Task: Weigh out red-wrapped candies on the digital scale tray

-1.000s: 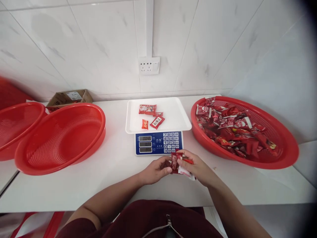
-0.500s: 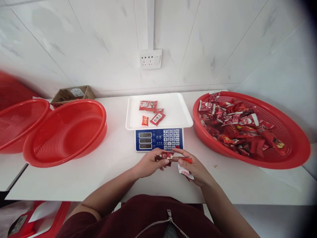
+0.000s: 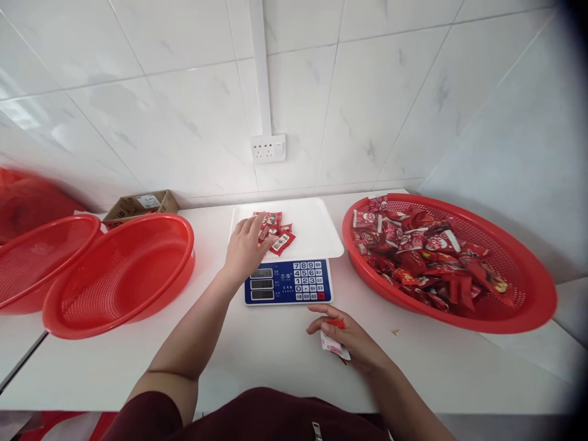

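Observation:
My left hand [image 3: 248,248] reaches over the left side of the white scale tray [image 3: 316,233], fingers stretched out and thumb apart, right beside a small heap of red snack packets [image 3: 282,242]. Its fingers hide part of that heap. Below the tray is the blue keypad panel of a weighing scale [image 3: 285,275]; my forearm crosses near its left edge. Low over the table in front of the scale, my right hand [image 3: 356,340] is closed round a few small snack packets [image 3: 333,346], white-and-pink and red, with its index finger stretched out.
A large red basket [image 3: 533,300] full of red packets stands to the right. Two red baskets [image 3: 184,269] are at the left, with a cardboard box [image 3: 142,205] behind them. A tiny scrap [image 3: 395,332] lies on the white table. A socket [image 3: 269,149] is on the tiled wall.
My left hand has moved from beside my right hand up to the tray, and the small red packet it held is now among those there. My right hand keeps its packets. The view has tilted up.

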`<state>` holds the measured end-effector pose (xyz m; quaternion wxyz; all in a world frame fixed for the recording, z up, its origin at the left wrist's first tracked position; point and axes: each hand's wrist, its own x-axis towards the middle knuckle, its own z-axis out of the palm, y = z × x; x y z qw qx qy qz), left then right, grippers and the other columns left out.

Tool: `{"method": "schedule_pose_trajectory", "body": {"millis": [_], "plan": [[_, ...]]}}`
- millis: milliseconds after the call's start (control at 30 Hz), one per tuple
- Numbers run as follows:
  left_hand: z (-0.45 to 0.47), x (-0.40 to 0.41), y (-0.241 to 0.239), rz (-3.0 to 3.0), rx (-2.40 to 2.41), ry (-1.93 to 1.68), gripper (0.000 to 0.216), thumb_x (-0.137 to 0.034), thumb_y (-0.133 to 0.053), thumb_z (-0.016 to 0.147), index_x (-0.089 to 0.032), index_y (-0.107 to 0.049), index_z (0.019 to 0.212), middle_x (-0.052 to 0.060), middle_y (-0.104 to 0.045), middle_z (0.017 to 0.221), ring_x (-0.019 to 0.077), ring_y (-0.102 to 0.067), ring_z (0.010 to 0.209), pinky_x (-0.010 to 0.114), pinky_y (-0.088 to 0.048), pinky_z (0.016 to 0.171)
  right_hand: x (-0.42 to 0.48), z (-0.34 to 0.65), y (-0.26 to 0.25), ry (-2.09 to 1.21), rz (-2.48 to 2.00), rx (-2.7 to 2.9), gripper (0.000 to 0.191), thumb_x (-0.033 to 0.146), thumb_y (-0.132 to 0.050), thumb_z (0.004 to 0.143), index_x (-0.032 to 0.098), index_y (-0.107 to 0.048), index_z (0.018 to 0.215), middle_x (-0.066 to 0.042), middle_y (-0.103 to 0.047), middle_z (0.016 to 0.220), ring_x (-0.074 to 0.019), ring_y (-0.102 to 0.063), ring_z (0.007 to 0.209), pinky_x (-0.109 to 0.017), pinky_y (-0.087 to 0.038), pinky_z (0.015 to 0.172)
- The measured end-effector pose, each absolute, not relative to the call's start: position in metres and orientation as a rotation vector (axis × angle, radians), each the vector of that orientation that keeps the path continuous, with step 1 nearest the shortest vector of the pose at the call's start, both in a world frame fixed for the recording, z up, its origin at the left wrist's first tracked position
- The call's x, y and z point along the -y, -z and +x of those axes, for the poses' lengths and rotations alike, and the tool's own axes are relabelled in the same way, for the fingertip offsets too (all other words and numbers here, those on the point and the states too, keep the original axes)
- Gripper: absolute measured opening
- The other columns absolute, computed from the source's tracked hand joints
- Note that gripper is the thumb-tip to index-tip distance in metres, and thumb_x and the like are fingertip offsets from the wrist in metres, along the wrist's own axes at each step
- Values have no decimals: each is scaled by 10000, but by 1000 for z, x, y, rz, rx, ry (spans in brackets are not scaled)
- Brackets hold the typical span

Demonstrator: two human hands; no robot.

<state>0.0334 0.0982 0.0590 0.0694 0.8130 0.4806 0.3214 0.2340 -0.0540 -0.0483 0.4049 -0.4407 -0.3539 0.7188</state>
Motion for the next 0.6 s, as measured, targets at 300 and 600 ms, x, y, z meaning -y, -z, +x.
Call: {"method": "schedule_pose_trajectory", "body": {"millis": [300,600], "plan": [[46,3,-4,2318,-610,-398,461,-423,-566,818,-261,-494,1244,73,-557,1225,207,-553,1068,300,-456,895,50,215,52,-1618,-1077,730,441,449,-672,717,275,-552,1104,-2,-621,850,-80,-518,531,-203,-409,470],[44,19,22,2140,-690,-533,263,-341,-491,874,-241,-629,1075,74,-605,1075,185,-571,1015,278,-460,880,55,190,49,-1764,-1001,534,415,545,-567,770,253,-551,1065,13,-573,745,-71,-447,437,-207,-340,392]]}}
